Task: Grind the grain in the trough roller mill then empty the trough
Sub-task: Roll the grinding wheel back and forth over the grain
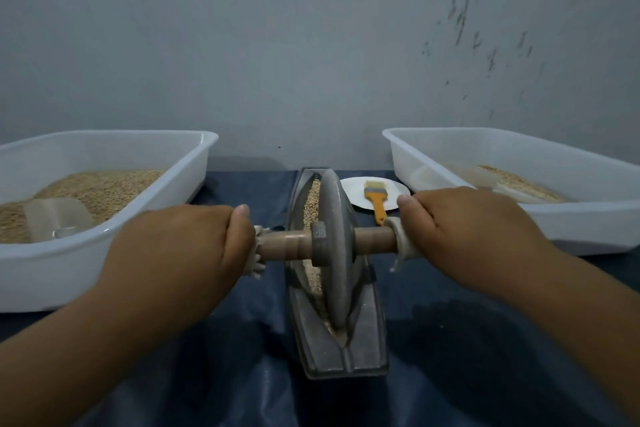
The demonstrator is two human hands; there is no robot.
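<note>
Left grip point(194, 239) and right grip point(460, 225) clasping roller axle point(287, 243), no writing legible

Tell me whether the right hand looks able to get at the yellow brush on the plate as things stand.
Probably yes, once it lets go. The right hand grips the roller's handle, and the brush lies uncovered on the white plate just beyond it, with nothing between.

Upright wheel point(334, 250) in grain-filled trough point(363, 329)
</note>
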